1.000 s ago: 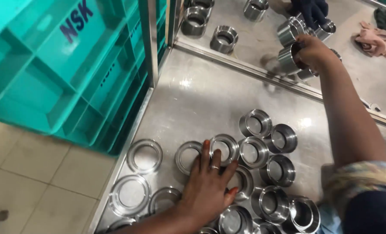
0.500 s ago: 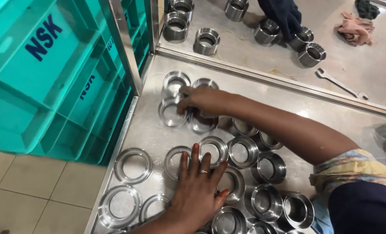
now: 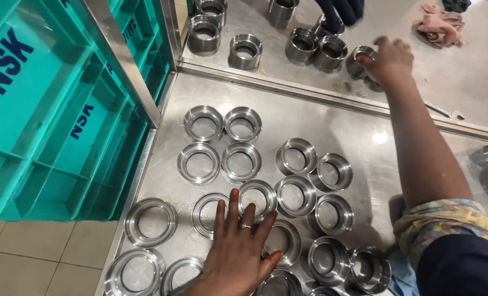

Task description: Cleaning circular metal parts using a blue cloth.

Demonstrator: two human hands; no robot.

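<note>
Many machined steel rings (image 3: 241, 161) lie flat in rows on the near steel table (image 3: 337, 129). My left hand (image 3: 238, 249) rests palm down on the rings at the front, fingers spread, a ring on one finger, holding nothing. My right arm stretches across to the far table (image 3: 474, 71), where my right hand (image 3: 389, 57) closes its fingers over a steel ring (image 3: 359, 59) beside two more rings (image 3: 316, 49). Two rings (image 3: 222, 123) sit at the far left end of the near rows.
Stacked teal plastic crates (image 3: 46, 120) stand at the left behind a steel post (image 3: 126, 66). A dark-gloved hand of another person (image 3: 340, 11) works at the far table's top. A pink rag (image 3: 440, 27) and a wrench (image 3: 444, 111) lie there. Tiled floor (image 3: 30, 263) shows bottom left.
My right hand left the two rings at the far left of the near rows and reached back to the far table onto another ring. My left hand stayed flat on the rings.
</note>
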